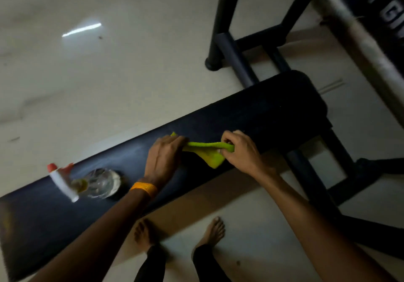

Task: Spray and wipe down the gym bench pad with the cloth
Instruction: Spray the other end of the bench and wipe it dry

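A long dark blue bench pad [251, 111] runs diagonally from lower left to upper right. Over its middle a lime-green cloth [207, 150] is stretched between both hands. My left hand [162, 159], with an orange band at the wrist, grips the cloth's left end. My right hand [239, 148] pinches its right end. A clear spray bottle [96, 182] with a white and red trigger head lies on its side on the pad, to the left of my left arm.
The bench's black metal frame [234, 47] stands at the pad's far end, with more legs [328, 185] at the right. Pale tiled floor [87, 73] surrounds the bench. My bare feet [181, 231] stand on the near side.
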Demonstrator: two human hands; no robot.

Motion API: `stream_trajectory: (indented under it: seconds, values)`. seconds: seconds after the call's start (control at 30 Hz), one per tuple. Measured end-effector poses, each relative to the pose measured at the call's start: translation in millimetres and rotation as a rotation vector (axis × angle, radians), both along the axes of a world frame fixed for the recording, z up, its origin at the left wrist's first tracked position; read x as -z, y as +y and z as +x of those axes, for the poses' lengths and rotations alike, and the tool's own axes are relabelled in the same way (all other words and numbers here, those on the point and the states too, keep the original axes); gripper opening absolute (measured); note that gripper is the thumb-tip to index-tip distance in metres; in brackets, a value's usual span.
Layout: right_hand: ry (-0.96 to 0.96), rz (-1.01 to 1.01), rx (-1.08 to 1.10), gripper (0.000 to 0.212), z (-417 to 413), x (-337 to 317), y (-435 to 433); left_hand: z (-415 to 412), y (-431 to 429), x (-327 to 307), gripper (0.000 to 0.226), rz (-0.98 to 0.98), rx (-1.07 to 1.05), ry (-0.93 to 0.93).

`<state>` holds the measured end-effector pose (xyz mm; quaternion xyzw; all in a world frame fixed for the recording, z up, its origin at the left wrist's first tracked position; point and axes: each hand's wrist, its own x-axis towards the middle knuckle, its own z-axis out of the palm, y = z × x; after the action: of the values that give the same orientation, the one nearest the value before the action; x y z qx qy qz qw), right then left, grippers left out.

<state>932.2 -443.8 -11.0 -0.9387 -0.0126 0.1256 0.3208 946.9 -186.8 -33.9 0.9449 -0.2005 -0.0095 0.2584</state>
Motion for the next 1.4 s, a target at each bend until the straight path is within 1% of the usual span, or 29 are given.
stream_trajectory:
  seconds: [0.07,0.13,0.17,0.2,0.23,0.3,0.4,0.47,0.53,0.6,0.63,0.67,0.7,0.73,0.8,0.83,0.87,0.93,1.0,1.07,1.1,1.23,1.3,1.37,1.4]
  values:
    - [0.027,0.084,0.119,0.021,-2.8,-6.8,-33.4,25.5,-36.2,-16.5,0.022,0.017,0.089,-0.072]
    - [0.054,0.161,0.236,0.021,-2.3,-12.1,-62.8,47.0,-74.1,-33.1,0.026,0.016,0.165,-0.127]
    - [0.057,0.197,0.292,0.021,-0.7,-12.8,-77.0,56.7,-92.3,-38.8,0.022,0.014,0.182,-0.131]
    - [0.046,0.229,0.345,0.02,1.5,-13.4,-90.9,66.6,-110.1,-43.7,0.015,0.012,0.186,-0.113]
    - [0.03,0.27,0.395,0.019,4.4,-12.0,-104.4,77.1,-127.0,-46.2,0.014,-0.001,0.183,-0.09]
    - [-0.001,0.314,0.479,0.02,11.7,-9.8,-128.9,97.9,-158.5,-45.0,0.018,-0.018,0.183,-0.027]
    - [-0.072,0.208,0.602,0.021,25.2,-8.5,-159.2,126.3,-201.3,-30.8,0.015,0.003,0.285,-0.026]
    - [-0.173,0.089,0.663,0.013,33.8,-12.1,-175.1,143.4,-231.3,-21.6,0.014,-0.02,0.339,-0.046]
    - [-0.293,-0.025,0.69,0.013,39.3,-19.2,-185.8,160.7,-261.9,-17.2,0.013,-0.085,0.346,-0.121]
    - [-0.409,-0.119,0.69,0.015,39.8,-23.5,-187.2,179.0,-285.5,-14.3,0.013,-0.12,0.292,-0.188]
    - [-0.449,-0.173,0.672,0.015,39.4,-20.9,-185.5,187.7,-293.7,-11.0,0.011,-0.115,0.253,-0.181]
    - [-0.442,-0.237,0.63,0.017,36.3,-16.5,-180.7,191.6,-297.8,-6.9,0.014,-0.096,0.203,-0.144]
    - [-0.393,-0.284,0.566,0.021,32.9,-5.6,-176.9,193.3,-298.9,0.2,0.023,-0.067,0.16,-0.09]
    - [-0.291,-0.292,0.497,0.027,32.4,8.4,-173.4,195.2,-297.0,9.5,0.033,-0.028,0.13,-0.013]
    - [0.01,-0.198,0.373,0.041,31.3,41.7,-164.9,190.2,-282.0,31.1,0.054,0.044,0.098,0.129]
    - [0.138,-0.146,0.333,0.046,32.6,56.3,-162.0,185.9,-270.7,45.5,0.062,0.063,0.088,0.183]
    - [0.2,-0.134,0.309,0.045,36.8,65.4,-159.7,179.9,-259.1,56.9,0.067,0.084,0.09,0.218]
    - [0.17,-0.142,0.33,0.039,49.0,81.6,-163.6,165.4,-237.5,84.0,0.069,0.157,0.126,0.234]
    - [0.065,-0.153,0.398,0.037,58.9,80.6,-165.7,146.6,-217.0,102.0,0.066,0.218,0.156,0.226]
    - [-0.028,-0.228,0.416,0.039,80.4,106.1,-184.5,139.5,-216.0,136.0,0.067,0.232,0.153,0.215]
    - [-0.068,-0.27,0.418,0.043,86.8,107.6,-191.6,135.0,-213.3,135.2,0.068,0.243,0.168,0.192]
    - [-0.057,-0.493,0.377,0.063,125.3,132.3,-217.0,129.5,-214.1,141.7,0.068,0.279,0.148,0.082]
    - [-0.087,-0.592,0.436,0.067,135.9,146.9,-209.7,129.3,-215.2,147.1,0.069,0.288,0.142,0.048]
    - [-0.085,-0.604,0.477,0.066,130.5,151.5,-184.0,129.3,-214.4,149.7,0.069,0.294,0.142,0.043]
    - [-0.095,-0.604,0.407,0.067,123.2,151.5,-171.6,130.4,-214.5,150.3,0.069,0.292,0.142,0.034]
